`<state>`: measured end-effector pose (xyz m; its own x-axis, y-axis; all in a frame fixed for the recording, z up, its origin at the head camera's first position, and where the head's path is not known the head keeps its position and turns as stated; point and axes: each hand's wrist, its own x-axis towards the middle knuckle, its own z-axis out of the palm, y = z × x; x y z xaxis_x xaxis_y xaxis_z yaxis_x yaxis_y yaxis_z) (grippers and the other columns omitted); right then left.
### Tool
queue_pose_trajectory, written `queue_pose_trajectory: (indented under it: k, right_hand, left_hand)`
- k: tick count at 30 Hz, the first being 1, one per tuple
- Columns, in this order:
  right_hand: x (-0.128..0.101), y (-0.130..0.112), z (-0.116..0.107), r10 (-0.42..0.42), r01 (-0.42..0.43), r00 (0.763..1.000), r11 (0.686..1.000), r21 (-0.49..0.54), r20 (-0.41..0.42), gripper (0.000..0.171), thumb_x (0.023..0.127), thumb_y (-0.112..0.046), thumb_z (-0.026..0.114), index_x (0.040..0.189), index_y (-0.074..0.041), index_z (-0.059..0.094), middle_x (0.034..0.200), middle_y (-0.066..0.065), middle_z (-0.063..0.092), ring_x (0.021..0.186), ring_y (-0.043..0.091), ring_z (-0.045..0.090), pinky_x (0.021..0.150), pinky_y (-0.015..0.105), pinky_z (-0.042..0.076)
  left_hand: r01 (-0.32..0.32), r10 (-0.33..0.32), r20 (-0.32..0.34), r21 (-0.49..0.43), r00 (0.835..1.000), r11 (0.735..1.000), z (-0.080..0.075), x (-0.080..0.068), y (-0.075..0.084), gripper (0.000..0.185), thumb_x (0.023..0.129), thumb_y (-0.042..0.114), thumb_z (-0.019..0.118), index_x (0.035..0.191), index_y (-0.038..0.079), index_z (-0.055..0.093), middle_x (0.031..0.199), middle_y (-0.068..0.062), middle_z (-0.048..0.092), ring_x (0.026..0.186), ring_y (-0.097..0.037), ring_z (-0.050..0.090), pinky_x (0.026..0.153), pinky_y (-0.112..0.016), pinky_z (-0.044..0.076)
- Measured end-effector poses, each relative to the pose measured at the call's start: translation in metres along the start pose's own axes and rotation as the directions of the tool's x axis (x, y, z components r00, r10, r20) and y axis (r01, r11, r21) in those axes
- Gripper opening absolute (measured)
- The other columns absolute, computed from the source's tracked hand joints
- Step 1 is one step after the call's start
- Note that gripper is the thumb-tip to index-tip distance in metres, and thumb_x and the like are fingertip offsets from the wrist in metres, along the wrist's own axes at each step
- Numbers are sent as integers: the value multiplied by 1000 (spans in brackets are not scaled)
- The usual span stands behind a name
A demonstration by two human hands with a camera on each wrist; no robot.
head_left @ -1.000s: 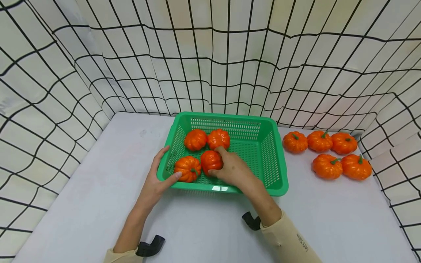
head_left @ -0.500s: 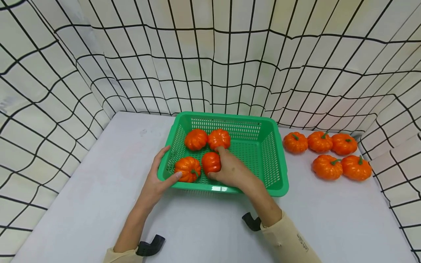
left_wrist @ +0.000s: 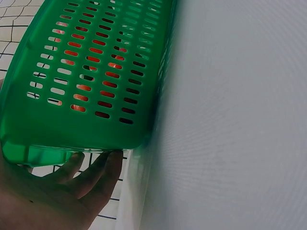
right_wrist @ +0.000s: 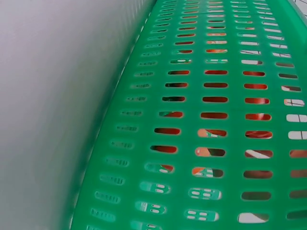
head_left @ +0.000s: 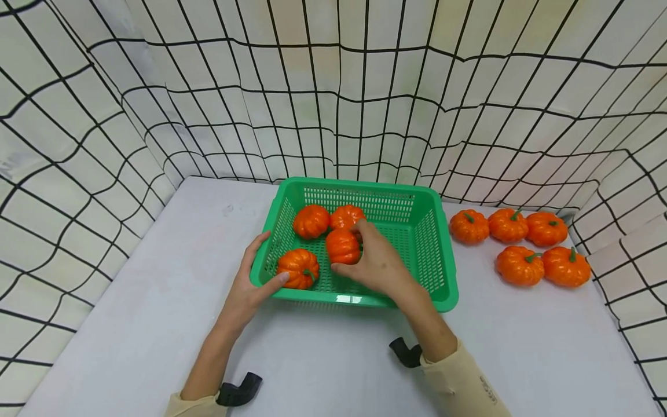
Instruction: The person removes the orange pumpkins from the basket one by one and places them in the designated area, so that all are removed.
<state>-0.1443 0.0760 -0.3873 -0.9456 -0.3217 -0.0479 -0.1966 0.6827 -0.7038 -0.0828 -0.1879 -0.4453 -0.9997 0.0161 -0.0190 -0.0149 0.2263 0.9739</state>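
In the head view a green plastic basket (head_left: 448, 292) stands on the table with several small orange pumpkins inside. My left hand (head_left: 253, 288) grips its front left corner, thumb over the rim; the left wrist view shows the fingers against the end wall (left_wrist: 72, 129). My right hand (head_left: 379, 262) reaches inside and holds one pumpkin (head_left: 343, 247) between thumb and fingers, its stem side turned toward the palm. Behind it sit two pumpkins, a left one (head_left: 311, 221) and a right one (head_left: 347, 216). Another pumpkin (head_left: 299, 269) lies beside my left thumb.
Right of the basket, several more pumpkins (head_left: 520, 266) lie in two rows on the white table (head_left: 333, 359). A black wire grid (head_left: 365, 98) over white sheeting encloses the back and sides. The right wrist view is filled mostly by the basket's slotted wall (right_wrist: 230, 143).
My right hand has moved the held pumpkin slightly back and to the right, away from the front left pumpkin. My left hand stays on the basket corner.
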Motion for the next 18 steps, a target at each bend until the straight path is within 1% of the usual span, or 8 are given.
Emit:
queue_pose_trajectory:
  k: [3, 5, 8, 11, 14, 18]
  right_hand:
    - [0, 1, -3, -21, 21, 1000, 999, 28, -2, 71, 81, -33, 89, 134, -10, 47, 125, 11, 65, 105, 26, 65, 89, 43, 61]
    - [0, 2, -4, -38, 37, 999, 998, 45, 0, 71, 80, -32, 89, 132, -10, 45, 121, 13, 67, 101, 26, 66, 86, 41, 61]
    - [-1, 4, -6, -62, 62, 998, 996, 62, 0, 73, 79, -29, 89, 132, -10, 43, 121, 14, 67, 102, 27, 66, 87, 42, 61]
    - [-3, 7, -7, -77, 77, 997, 994, 78, -1, 73, 78, -30, 90, 133, -13, 45, 127, 12, 66, 112, 28, 66, 92, 45, 60]
    - [-5, 9, -8, -76, 76, 997, 993, 88, -13, 75, 78, -39, 91, 136, -16, 48, 133, 8, 64, 120, 28, 63, 94, 46, 60]
    - [-7, 12, -12, -69, 73, 997, 993, 96, -46, 83, 77, -52, 90, 143, -19, 52, 136, 3, 63, 118, 25, 61, 91, 44, 60]
  left_hand:
    - [-4, 4, -3, -5, 1000, 1000, 1, 1, 0, 82, 97, 26, 70, 163, 43, 23, 173, 2, 19, 153, -28, 33, 121, -50, 34]
    - [-8, 8, -4, -11, 1000, 1000, 1, 1, 1, 82, 97, 25, 70, 163, 42, 23, 173, 1, 18, 153, -29, 31, 122, -58, 30]
    - [-10, 9, -2, -17, 1000, 1000, 1, 1, 1, 83, 97, 25, 70, 163, 42, 23, 174, 1, 18, 154, -30, 30, 123, -61, 28]
    - [-9, 9, -2, -19, 1000, 1000, 1, 0, 0, 83, 97, 25, 70, 163, 42, 23, 174, 2, 17, 154, -29, 30, 123, -61, 28]
    - [-10, 10, -1, -15, 1000, 1000, 0, -1, 0, 83, 97, 25, 70, 163, 42, 23, 174, 2, 16, 155, -29, 28, 123, -61, 27]
    - [-8, 8, -2, -12, 1000, 1000, 1, -1, 0, 83, 97, 25, 70, 163, 42, 23, 174, 2, 16, 155, -30, 28, 123, -62, 28]
